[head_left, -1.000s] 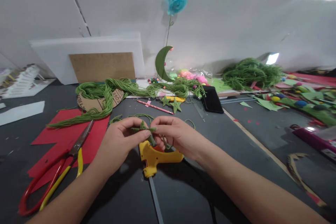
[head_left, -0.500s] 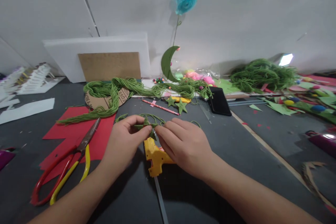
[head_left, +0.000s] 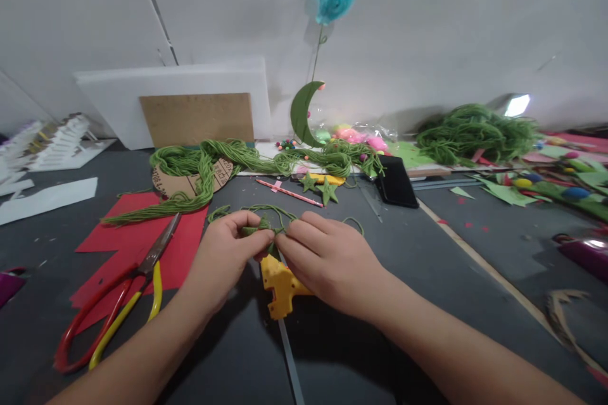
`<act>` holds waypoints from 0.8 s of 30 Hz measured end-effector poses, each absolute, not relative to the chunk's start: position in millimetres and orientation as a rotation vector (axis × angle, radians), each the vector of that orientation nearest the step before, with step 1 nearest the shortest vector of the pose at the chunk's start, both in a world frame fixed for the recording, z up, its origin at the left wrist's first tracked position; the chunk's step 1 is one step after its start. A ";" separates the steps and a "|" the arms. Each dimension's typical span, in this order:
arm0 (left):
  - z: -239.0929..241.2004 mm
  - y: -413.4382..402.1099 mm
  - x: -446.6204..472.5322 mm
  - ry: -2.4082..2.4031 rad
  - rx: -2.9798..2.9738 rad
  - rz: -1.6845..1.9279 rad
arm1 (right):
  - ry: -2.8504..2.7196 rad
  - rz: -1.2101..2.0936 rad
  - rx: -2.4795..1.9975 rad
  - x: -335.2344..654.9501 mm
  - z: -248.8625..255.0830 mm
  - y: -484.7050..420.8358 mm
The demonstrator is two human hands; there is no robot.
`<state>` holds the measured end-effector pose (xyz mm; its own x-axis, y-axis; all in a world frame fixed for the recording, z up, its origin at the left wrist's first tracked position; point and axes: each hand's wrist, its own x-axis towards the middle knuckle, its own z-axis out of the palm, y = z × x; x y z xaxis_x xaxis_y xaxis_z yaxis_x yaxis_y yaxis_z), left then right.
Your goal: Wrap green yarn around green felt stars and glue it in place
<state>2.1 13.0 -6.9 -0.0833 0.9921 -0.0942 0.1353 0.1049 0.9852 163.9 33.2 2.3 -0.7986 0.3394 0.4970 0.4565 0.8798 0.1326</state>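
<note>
My left hand (head_left: pixel 227 256) pinches a small green yarn-wrapped star (head_left: pixel 261 228) between thumb and fingers. My right hand (head_left: pixel 327 259) meets it from the right, fingertips closed on the same star and a thin green yarn strand (head_left: pixel 266 209) that loops behind. Both hands hover just above a yellow glue gun (head_left: pixel 280 285) lying on the dark table (head_left: pixel 332 354); my right hand hides most of the gun.
Red-and-yellow scissors (head_left: pixel 118 297) lie on red paper (head_left: pixel 128 240) at the left. Green yarn bundles (head_left: pixel 209 168), two finished green stars (head_left: pixel 319 186), a pink stick (head_left: pixel 282 192), a black phone (head_left: pixel 396 182) and a green crescent with a blue flower (head_left: pixel 304 111) sit behind. More yarn (head_left: pixel 475 133) and felt scraps (head_left: pixel 517 190) lie right.
My right hand has turned palm-down over the glue gun and closed in on the star. The left hand stays pinched on it, slightly lower.
</note>
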 end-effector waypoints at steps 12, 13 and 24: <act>2.8 8.2 0.7 1.378 1.746 0.912 | -2.052 1.393 -1.004 169.3 15.6 50.5; 3.1 8.3 -0.5 1.332 1.793 0.902 | -1.958 1.585 -1.005 170.8 15.5 52.4; 1.9 6.1 -2.5 1.188 1.739 1.161 | -1.272 2.241 -0.875 165.8 2.1 50.0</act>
